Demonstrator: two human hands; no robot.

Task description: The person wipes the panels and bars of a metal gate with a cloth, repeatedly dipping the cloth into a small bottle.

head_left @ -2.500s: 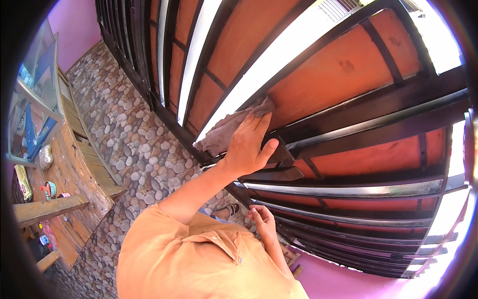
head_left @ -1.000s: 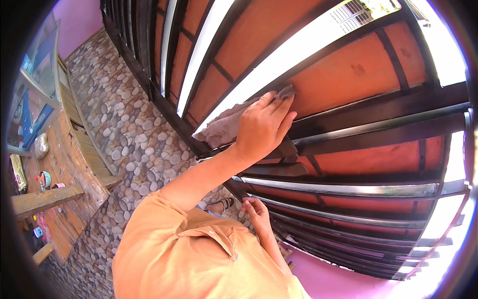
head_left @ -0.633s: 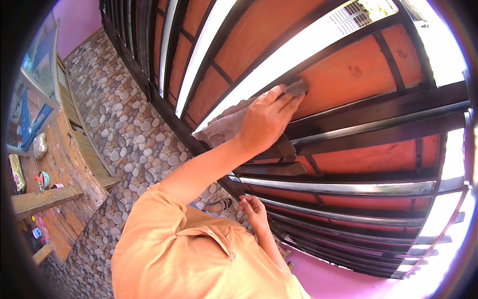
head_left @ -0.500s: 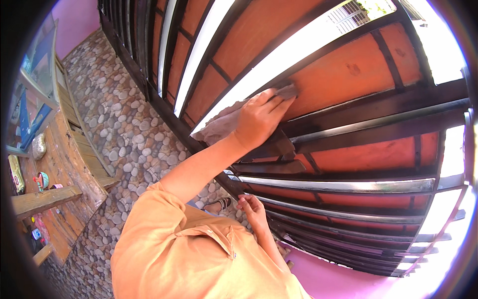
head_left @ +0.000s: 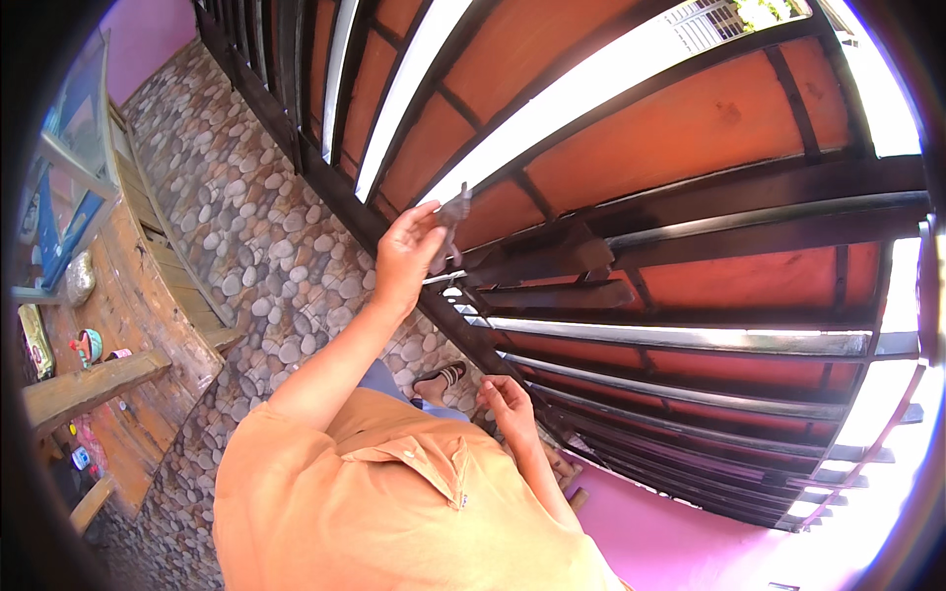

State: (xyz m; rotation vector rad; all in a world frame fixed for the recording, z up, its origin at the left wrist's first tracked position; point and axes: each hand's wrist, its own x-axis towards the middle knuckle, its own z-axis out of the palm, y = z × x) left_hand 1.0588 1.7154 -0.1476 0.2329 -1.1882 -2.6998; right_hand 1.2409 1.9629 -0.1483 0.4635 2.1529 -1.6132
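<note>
My left hand [head_left: 402,264] is closed on a crumpled grey-brown rag [head_left: 453,219], gripped between thumb and fingers. The rag hangs at the near side of a gate or fence with dark brown metal bars and orange-red panels [head_left: 670,138]. Whether the rag touches the metal I cannot tell. Lower down, my right hand [head_left: 508,406] hovers beside the lower bars with its fingers loosely bent and apart, and nothing shows in it.
Pebble-patterned floor [head_left: 266,246] runs between the bars and a worn wooden bench [head_left: 168,295] on the left. Small items lie there, among them a teal bowl [head_left: 91,343] and a wrapped package [head_left: 35,343]. A sandalled foot [head_left: 439,382] stands below; a pink wall [head_left: 670,537] is at lower right.
My left hand has drawn back from the orange panel, down and to the left, with the rag bunched up in it. My right hand has barely moved.
</note>
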